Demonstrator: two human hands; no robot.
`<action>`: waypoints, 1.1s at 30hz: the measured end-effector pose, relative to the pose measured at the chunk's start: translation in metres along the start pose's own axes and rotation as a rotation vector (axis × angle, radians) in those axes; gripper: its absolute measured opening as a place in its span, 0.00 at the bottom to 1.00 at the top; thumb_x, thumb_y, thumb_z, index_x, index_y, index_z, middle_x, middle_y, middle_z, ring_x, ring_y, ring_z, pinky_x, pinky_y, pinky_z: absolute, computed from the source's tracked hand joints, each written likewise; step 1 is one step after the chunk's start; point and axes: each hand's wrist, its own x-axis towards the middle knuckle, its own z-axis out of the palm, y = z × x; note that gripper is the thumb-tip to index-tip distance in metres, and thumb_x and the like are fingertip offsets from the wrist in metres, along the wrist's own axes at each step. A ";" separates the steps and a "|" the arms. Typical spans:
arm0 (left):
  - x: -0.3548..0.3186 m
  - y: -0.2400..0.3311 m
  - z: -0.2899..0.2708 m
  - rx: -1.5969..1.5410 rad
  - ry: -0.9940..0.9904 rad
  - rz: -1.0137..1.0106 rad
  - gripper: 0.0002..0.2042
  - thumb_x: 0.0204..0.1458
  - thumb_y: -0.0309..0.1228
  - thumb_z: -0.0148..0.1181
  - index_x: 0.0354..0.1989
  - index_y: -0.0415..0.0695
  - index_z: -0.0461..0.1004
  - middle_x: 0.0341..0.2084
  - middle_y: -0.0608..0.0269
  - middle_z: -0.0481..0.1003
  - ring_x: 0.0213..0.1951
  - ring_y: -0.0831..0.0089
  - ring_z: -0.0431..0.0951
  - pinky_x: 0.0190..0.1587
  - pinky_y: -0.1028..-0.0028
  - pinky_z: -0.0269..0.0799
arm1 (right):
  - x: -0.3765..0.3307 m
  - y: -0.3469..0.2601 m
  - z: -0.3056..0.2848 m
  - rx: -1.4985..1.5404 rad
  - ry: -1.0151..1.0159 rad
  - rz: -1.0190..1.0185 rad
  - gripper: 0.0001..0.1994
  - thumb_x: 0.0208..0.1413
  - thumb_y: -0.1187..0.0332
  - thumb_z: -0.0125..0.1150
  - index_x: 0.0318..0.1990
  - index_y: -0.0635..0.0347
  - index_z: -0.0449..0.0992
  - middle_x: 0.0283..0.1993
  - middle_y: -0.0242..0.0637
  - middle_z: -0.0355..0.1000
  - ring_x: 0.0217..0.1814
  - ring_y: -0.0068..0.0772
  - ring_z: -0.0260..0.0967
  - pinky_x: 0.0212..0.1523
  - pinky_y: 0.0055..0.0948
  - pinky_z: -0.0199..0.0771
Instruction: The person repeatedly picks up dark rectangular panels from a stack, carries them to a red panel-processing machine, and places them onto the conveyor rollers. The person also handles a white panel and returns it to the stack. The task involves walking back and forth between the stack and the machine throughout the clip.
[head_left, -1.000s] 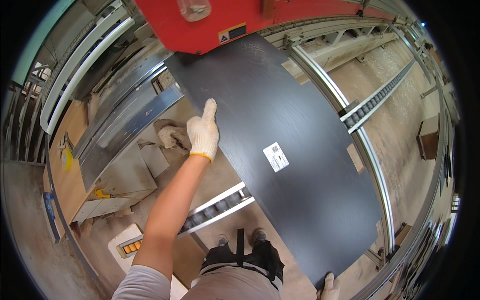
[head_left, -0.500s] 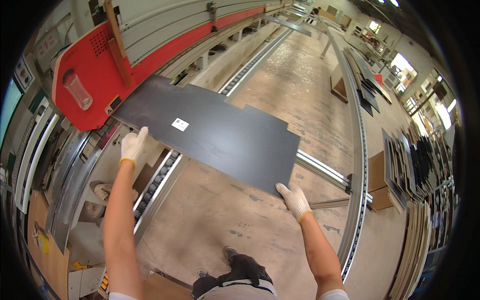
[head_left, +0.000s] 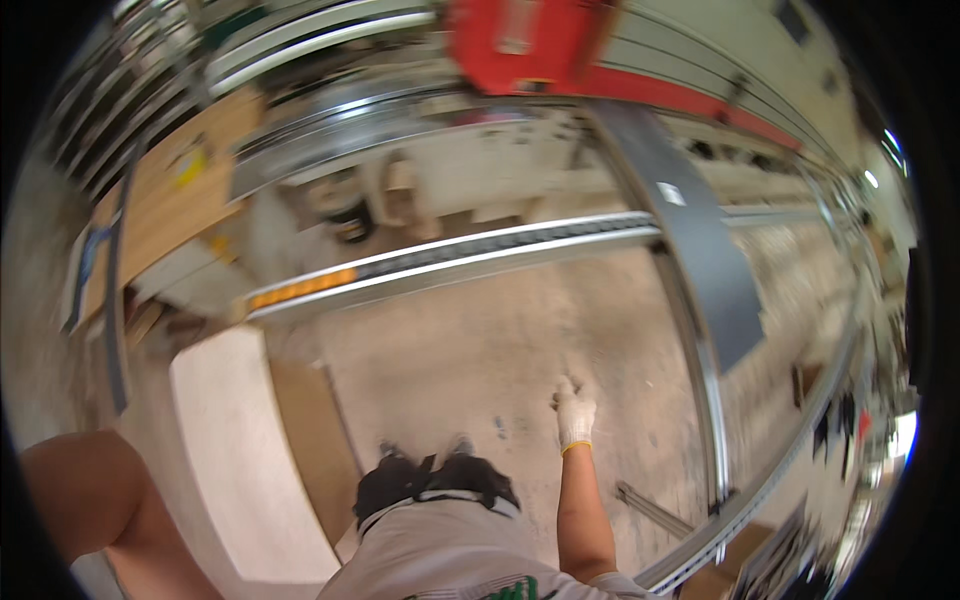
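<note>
My right hand [head_left: 574,412], in a white knitted glove with a yellow cuff, hangs over the floor in front of me. Its fingers look loosely bent and apart, somewhat blurred, with nothing visible in them. My left hand is out of view; a bare bent arm [head_left: 85,490] shows at the lower left edge. The dark grey panel [head_left: 715,265] with a small white label [head_left: 670,193] rests across the metal rails to the right, apart from my right hand. One end of it reaches the red machine housing [head_left: 530,45].
A roller rail [head_left: 470,248] with orange rollers at its left end crosses ahead of me. To my left stand a white-topped board [head_left: 240,440] and a wooden bench [head_left: 190,180]. A dark bucket [head_left: 347,218] sits behind the rail. A long metal rail [head_left: 790,455] curves along the right.
The view has swung left. My right hand has let go of the panel's near corner, and my left hand has left its edge and gone out of view. The panel stays on the rails.
</note>
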 end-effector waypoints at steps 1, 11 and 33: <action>-0.016 0.012 -0.015 0.014 -0.063 -0.017 0.08 0.66 0.30 0.59 0.37 0.42 0.81 0.34 0.65 0.81 0.33 0.79 0.75 0.38 0.73 0.71 | -0.020 -0.010 0.034 -0.112 -0.186 -0.137 0.27 0.64 0.52 0.65 0.64 0.60 0.76 0.55 0.54 0.80 0.57 0.53 0.80 0.60 0.45 0.78; -0.186 0.103 -0.128 0.102 -0.378 -0.399 0.08 0.66 0.31 0.60 0.42 0.41 0.82 0.32 0.66 0.80 0.29 0.79 0.73 0.34 0.73 0.70 | -0.193 -0.142 0.210 -0.694 -0.769 -0.772 0.31 0.61 0.47 0.69 0.63 0.61 0.76 0.57 0.57 0.80 0.60 0.58 0.79 0.61 0.50 0.77; -0.320 0.237 -0.276 0.443 -0.546 -1.434 0.12 0.66 0.34 0.64 0.51 0.40 0.82 0.28 0.67 0.79 0.22 0.78 0.70 0.24 0.71 0.67 | -0.343 -0.036 0.510 -1.053 -1.605 -0.521 0.30 0.65 0.48 0.64 0.61 0.66 0.77 0.44 0.53 0.82 0.34 0.40 0.81 0.39 0.36 0.83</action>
